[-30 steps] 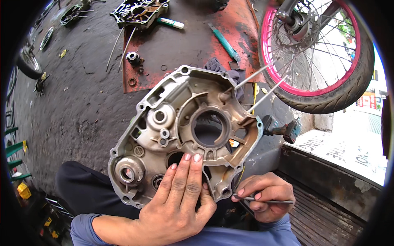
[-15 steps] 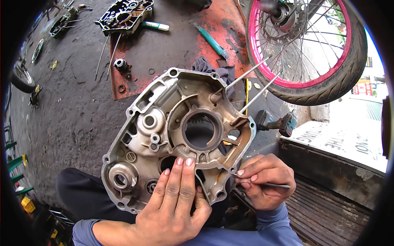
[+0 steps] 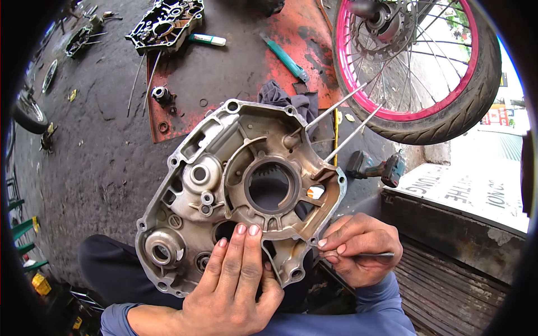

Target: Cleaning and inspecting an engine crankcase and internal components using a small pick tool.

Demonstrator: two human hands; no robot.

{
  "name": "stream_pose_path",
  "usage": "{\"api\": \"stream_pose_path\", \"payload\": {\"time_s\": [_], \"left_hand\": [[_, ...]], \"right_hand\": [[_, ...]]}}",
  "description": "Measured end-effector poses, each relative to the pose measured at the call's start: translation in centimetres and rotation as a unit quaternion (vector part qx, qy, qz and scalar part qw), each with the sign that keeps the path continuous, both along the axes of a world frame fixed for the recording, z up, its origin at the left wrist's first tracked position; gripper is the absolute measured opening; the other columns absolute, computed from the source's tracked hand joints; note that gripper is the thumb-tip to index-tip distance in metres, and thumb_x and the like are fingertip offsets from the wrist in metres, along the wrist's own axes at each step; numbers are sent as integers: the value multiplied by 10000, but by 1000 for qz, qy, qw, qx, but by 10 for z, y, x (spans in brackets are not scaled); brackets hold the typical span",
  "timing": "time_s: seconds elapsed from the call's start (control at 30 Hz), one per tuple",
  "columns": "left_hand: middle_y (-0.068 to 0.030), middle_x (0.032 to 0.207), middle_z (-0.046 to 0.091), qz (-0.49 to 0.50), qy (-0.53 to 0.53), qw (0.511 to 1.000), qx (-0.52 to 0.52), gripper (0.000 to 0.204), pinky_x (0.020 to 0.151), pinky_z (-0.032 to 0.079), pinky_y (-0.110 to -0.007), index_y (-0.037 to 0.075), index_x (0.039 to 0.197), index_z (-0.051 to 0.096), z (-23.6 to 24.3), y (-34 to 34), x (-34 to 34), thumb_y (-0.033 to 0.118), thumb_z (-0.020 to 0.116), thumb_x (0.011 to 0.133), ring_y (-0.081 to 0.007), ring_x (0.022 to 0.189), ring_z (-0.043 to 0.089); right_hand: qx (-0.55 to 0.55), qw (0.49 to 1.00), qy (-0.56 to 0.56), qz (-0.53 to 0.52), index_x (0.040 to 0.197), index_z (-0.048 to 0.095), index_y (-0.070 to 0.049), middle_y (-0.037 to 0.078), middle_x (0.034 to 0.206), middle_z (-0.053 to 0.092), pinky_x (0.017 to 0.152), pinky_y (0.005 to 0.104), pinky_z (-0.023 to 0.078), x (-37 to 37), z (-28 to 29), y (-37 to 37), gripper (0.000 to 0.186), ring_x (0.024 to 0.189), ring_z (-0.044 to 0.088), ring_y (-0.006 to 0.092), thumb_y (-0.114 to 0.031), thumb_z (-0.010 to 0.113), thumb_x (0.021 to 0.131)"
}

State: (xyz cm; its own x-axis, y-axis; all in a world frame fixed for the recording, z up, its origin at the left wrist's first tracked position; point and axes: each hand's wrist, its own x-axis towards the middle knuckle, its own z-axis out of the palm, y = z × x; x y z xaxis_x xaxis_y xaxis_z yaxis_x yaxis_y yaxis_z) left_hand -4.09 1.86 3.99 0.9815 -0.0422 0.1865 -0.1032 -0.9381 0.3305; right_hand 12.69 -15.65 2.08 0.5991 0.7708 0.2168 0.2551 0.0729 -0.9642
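Note:
A silver engine crankcase half (image 3: 210,190) rests over my lap, with two long studs (image 3: 336,101) rising from its upper right. My left hand (image 3: 235,285) lies on its lower middle, fingers extended together near the openings, thumb bent alongside. My right hand (image 3: 361,252) is closed on a thin dark metal tool (image 3: 378,255), whose tip is at the lower right edge of the case, partly hidden by the fingers.
A red-and-dark metal sheet (image 3: 286,28) holds another case half (image 3: 165,22), a white marker (image 3: 206,40), a green cutter (image 3: 283,56) and small parts. A pink-rimmed wheel (image 3: 423,115) stands upper right; a cordless drill (image 3: 386,168) lies beside a dark ledge (image 3: 448,218).
The case has shifted left and slightly down in the picture with both hands; background items also appear shifted left. My right fingers have moved slightly around the tool at the edge.

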Motion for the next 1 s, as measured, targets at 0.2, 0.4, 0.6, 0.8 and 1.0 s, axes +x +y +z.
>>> {"api": "stream_pose_path", "payload": {"time_s": [0.2, 0.4, 0.6, 0.8, 1.0], "left_hand": [[-366, 1272, 610, -5, 5, 1000, 3, 120, 1023, 503, -508, -4, 883, 613, 2, 0, -1, 98, 569, 928, -470, 1225, 608], [-376, 1283, 596, -14, 12, 1000, 4, 115, 1031, 499, -517, -7, 894, 610, 4, 0, -2, 96, 570, 925, -472, 1227, 604], [-325, 1170, 679, -29, 4, 999, 32, 136, 967, 534, -481, 56, 813, 572, -7, 2, -1, 138, 648, 890, -428, 1113, 688], [-324, 1173, 680, -30, 4, 999, 44, 138, 967, 533, -489, 61, 817, 564, -10, 2, 0, 142, 639, 899, -415, 1124, 689], [-372, 1279, 600, -9, 7, 1000, 13, 118, 1030, 500, -517, 2, 886, 600, 5, -3, 2, 105, 563, 931, -474, 1223, 607]], "right_hand": [[-16, 999, -19, 38, 939, 674, -8, 177, 918, 733, 725, 346, 600, 11, -1, 1, 167, 827, 735, 256, 87, 741, 820], [-45, 997, -56, -5, 929, 634, 8, 167, 887, 715, 694, 328, 590, 32, -3, -1, 180, 805, 709, 237, 91, 733, 803], [-59, 996, -61, -9, 881, 631, 13, 159, 898, 706, 698, 316, 577, 45, 6, 2, 157, 825, 700, 211, 116, 700, 785], [-61, 997, -20, -48, 895, 654, -2, 151, 879, 727, 712, 331, 587, 44, 6, 7, 151, 813, 726, 235, 86, 737, 805], [-69, 996, -58, 5, 909, 695, -5, 167, 916, 755, 608, 295, 594, 5, 12, 1, 193, 725, 748, 209, 41, 818, 766]]}}
